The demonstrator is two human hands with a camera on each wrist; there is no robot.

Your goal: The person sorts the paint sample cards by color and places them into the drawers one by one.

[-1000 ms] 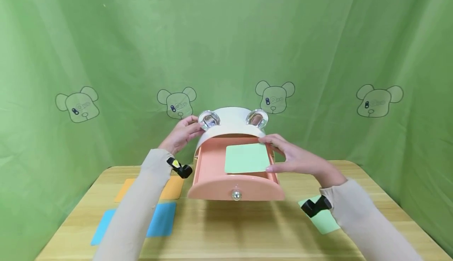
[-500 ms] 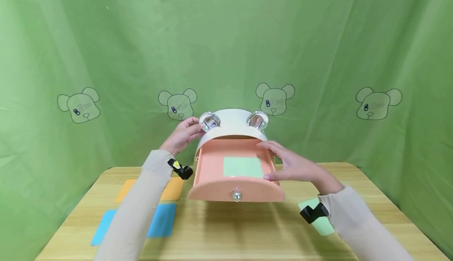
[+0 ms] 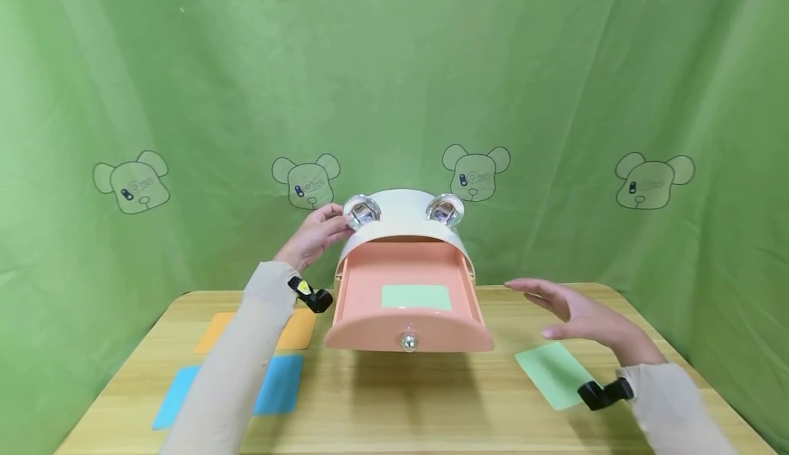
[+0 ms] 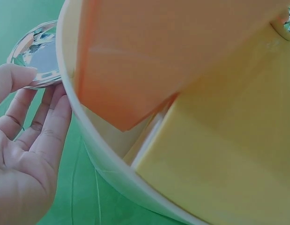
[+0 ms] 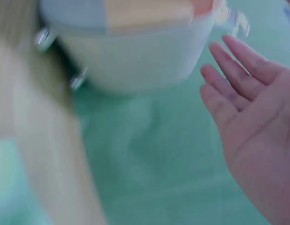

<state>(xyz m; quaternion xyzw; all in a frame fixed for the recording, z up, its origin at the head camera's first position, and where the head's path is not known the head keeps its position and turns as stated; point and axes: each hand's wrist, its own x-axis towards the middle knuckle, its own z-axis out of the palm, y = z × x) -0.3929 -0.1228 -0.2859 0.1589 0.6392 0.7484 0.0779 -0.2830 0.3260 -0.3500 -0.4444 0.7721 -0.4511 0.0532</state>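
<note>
A white desktop drawer box (image 3: pixel 403 212) with two silver ears stands at the middle back in the head view. Its pink drawer (image 3: pixel 364 284) is pulled out, with a light green card (image 3: pixel 416 297) lying flat in it. My left hand (image 3: pixel 313 237) pinches the left silver ear (image 4: pixel 41 56); the left wrist view has the thumb in front of it and the fingers behind or below. To the right of the box, my right hand (image 3: pixel 582 314) is held in the air, fingers extended and holding nothing. Below it a second light green card (image 3: pixel 555 375) lies on the table.
An orange card (image 3: pixel 298 329) and a blue card (image 3: pixel 279 384) lie at the left of the wooden table (image 3: pixel 407 427), partly behind the left sleeve. A silver knob (image 3: pixel 409 342) sticks out from the drawer front. Green cloth (image 3: pixel 394 85) hangs behind and at both sides.
The right hand has let go of the light green card, which dropped flat into the drawer, and has moved away to the right. My left hand has stayed at the ear.
</note>
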